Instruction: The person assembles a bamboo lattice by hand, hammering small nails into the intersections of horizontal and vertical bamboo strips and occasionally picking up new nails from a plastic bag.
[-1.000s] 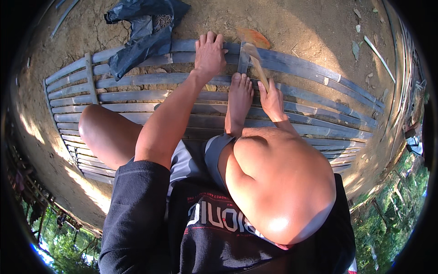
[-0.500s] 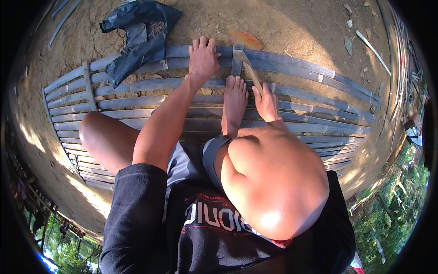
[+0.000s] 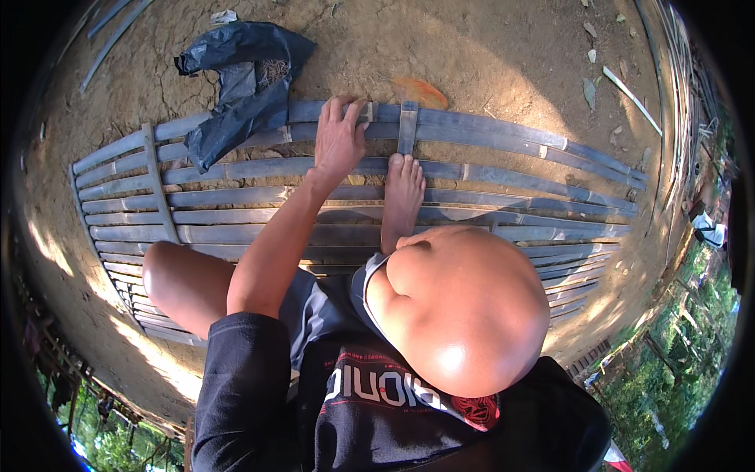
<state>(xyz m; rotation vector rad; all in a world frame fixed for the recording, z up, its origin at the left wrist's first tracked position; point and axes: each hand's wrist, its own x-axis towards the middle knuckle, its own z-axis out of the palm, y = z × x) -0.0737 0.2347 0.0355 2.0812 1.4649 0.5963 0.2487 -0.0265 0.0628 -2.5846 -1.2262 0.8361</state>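
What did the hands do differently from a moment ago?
The right hand, which was on the slats beside the foot, has pulled back out of sight behind the raised knee. The left hand stayed pressed flat on the grey bamboo slats, near the short cross strip. The dark cloth stayed put.

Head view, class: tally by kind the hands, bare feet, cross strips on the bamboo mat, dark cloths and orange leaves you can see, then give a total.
Hands: 1, the left hand pressing on the bamboo mat
Bare feet: 1
Cross strips: 2
Dark cloths: 1
Orange leaves: 1
Total: 6
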